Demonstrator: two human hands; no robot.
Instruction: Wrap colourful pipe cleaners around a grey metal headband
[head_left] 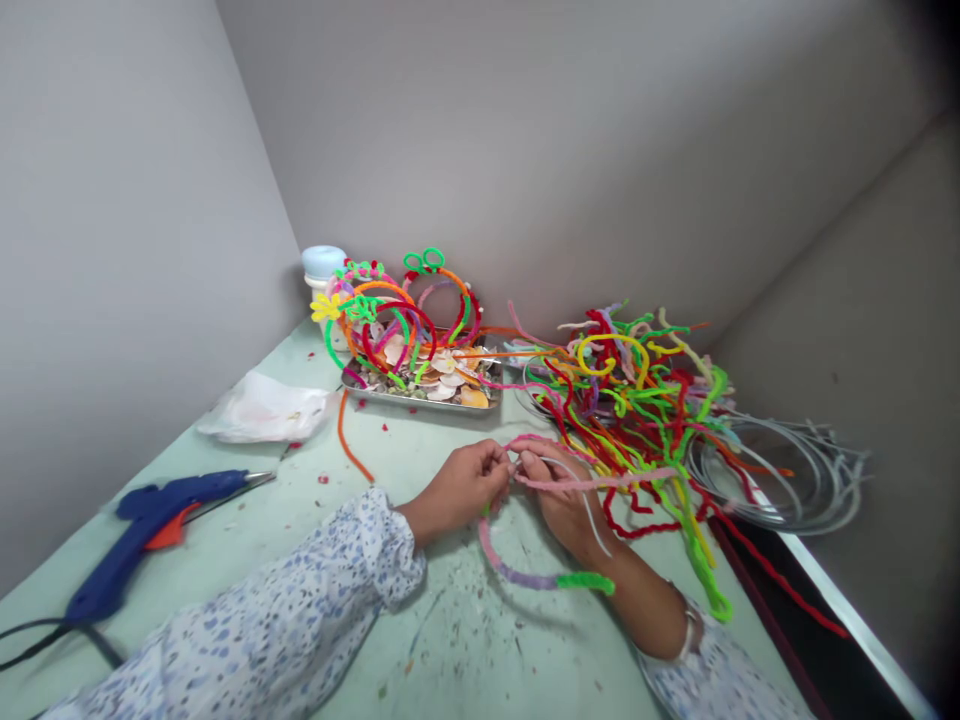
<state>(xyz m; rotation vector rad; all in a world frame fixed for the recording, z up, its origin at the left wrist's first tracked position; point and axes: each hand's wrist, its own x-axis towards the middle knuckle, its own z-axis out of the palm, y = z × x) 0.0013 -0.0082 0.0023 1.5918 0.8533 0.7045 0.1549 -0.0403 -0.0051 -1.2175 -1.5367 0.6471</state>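
My left hand [463, 488] and my right hand [562, 505] meet over the pale green table [420, 640], both gripping a headband [525, 575] partly wrapped in pink, purple and green pipe cleaner. A loose pink pipe cleaner [600, 482] runs from my fingertips off to the right, pinched where the two hands meet. The headband's bare grey end [592, 525] curves down in front of my right hand. Just right of my hands lies a big tangle of coloured pipe cleaners [637, 400].
A blue glue gun [142, 525] lies at the left with its cord. Behind it are a crumpled plastic bag [262, 408], a metal tray [420, 398] of shells with finished wrapped headbands [390, 310], and a white jar [324, 268]. Bare grey headbands [787, 475] pile at the right edge.
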